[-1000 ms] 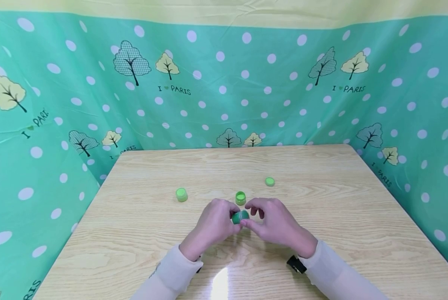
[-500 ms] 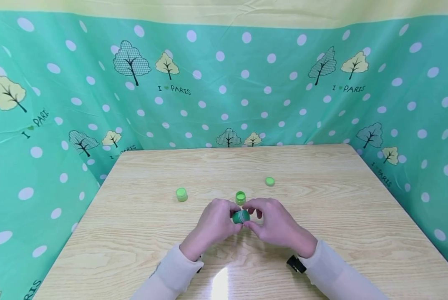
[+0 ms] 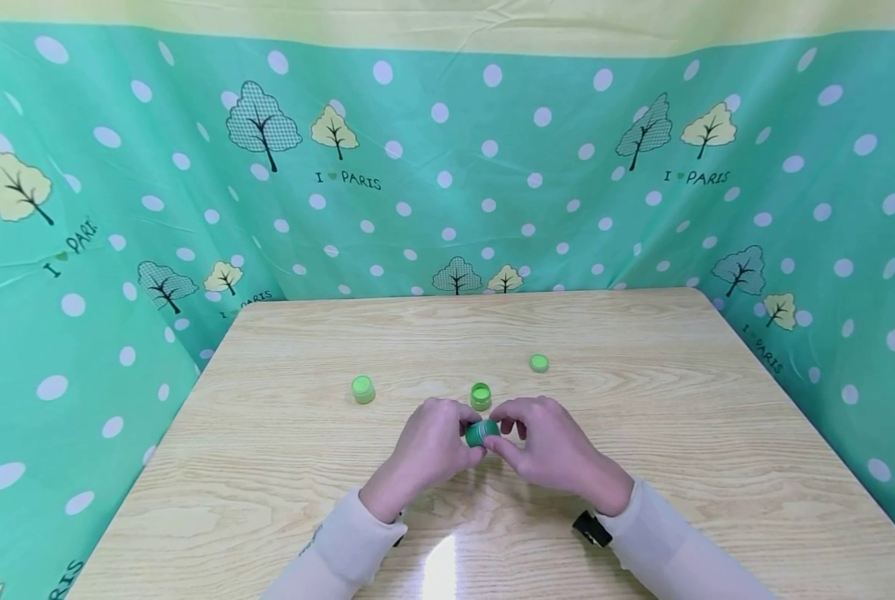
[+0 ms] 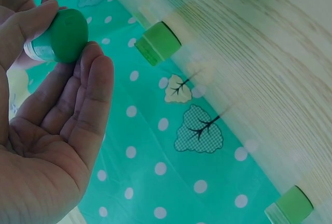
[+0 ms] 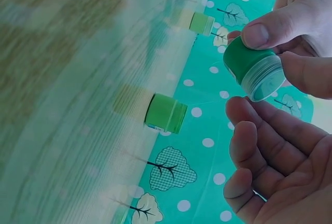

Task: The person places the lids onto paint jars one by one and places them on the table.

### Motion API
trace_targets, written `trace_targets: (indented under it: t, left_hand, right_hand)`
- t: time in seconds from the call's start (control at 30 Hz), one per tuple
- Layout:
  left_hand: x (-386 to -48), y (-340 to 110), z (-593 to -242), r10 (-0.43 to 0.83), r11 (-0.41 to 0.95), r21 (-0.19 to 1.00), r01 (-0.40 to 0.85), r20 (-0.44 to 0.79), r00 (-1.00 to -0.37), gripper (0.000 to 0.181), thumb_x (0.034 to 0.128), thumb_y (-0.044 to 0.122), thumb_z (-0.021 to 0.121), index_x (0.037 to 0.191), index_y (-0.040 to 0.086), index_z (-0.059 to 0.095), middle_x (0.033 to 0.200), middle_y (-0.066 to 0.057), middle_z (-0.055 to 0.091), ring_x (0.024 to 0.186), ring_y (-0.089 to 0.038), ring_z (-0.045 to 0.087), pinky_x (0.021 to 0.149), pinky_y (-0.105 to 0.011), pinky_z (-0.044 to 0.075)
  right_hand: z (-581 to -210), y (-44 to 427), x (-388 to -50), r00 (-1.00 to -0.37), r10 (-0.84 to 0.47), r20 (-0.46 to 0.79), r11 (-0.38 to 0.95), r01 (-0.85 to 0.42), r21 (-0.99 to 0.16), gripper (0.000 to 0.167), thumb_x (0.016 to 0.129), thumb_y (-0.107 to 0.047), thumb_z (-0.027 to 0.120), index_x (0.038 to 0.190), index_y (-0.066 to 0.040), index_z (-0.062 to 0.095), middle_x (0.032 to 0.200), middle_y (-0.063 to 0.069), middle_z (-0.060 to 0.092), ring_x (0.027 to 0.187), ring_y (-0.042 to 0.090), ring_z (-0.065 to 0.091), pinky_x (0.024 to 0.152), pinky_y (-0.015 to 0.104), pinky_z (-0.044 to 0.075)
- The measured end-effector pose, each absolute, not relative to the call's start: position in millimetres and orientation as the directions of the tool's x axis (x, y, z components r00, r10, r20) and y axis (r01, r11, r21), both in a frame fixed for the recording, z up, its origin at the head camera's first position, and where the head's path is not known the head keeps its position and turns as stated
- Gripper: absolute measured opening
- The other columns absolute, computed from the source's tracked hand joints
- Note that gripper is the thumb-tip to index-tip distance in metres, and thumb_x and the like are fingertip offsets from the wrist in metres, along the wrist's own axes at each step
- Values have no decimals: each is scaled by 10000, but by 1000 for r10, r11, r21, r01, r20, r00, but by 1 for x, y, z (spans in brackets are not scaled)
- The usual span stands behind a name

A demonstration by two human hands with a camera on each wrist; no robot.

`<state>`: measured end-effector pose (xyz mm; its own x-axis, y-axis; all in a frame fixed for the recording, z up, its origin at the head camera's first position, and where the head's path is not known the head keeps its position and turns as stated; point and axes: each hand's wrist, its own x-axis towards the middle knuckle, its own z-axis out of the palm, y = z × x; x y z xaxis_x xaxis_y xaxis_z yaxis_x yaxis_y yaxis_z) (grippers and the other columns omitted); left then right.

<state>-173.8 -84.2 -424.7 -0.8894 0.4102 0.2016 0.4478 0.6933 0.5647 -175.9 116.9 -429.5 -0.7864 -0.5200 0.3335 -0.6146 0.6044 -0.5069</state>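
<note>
My left hand (image 3: 436, 442) pinches a small dark green paint jar (image 5: 241, 60) above the table, thumb on one side and fingertips on the other. The jar is tilted on its side, its clear threaded neck (image 5: 263, 79) turned toward my right hand (image 3: 556, 442). In the right wrist view my right thumb (image 5: 306, 73) lies against the neck's rim, and the bent fingers come up to it from below. Just beyond the hands stands a lighter green jar (image 3: 481, 396), its rim uncovered. The left wrist view shows the held jar's rounded green end (image 4: 72, 36).
A pale green jar (image 3: 362, 389) stands further left on the wooden table (image 3: 290, 350). A flat light green cap-like disc (image 3: 539, 363) lies toward the back right. Polka-dot cloth (image 3: 417, 167) hangs behind and along both sides.
Half a second ago my right thumb drew back slightly from the jar's end; now it overlaps it again. The held jar has shifted slightly right. Things on the table stayed put.
</note>
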Motion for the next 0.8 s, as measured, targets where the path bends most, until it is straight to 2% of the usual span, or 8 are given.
trace_targets:
  t: [0.33, 0.6, 0.8]
  left_hand:
    - [-173, -84, -425, 416, 689, 562, 458, 211, -885, 253, 752, 85, 835, 656, 198, 629, 597, 75, 526, 562, -26, 394, 502, -188, 321]
    - [-173, -84, -425, 417, 690, 559, 459, 211, -884, 184, 750, 97, 847, 708, 182, 689, 622, 78, 563, 580, -33, 429, 513, -193, 362]
    - [-173, -84, -425, 418, 690, 560, 458, 207, -884, 165, 752, 94, 851, 726, 172, 708, 629, 89, 568, 584, -33, 441, 517, -194, 380]
  right_hand:
    - [-429, 117, -177, -807, -501, 314, 618, -587, -523, 140, 936, -303, 761, 903, -167, 773, 724, -152, 599, 558, 4, 457, 500, 225, 423]
    - [-430, 117, -179, -815, -497, 298, 625, -574, -529, 192, 966, -339, 722, 857, -185, 763, 680, -159, 581, 541, 1, 450, 499, 229, 424]
    - [-430, 119, -179, -814, -496, 302, 624, -577, -527, 235, 968, -378, 712, 891, -166, 775, 692, -141, 593, 542, -3, 447, 501, 226, 421]
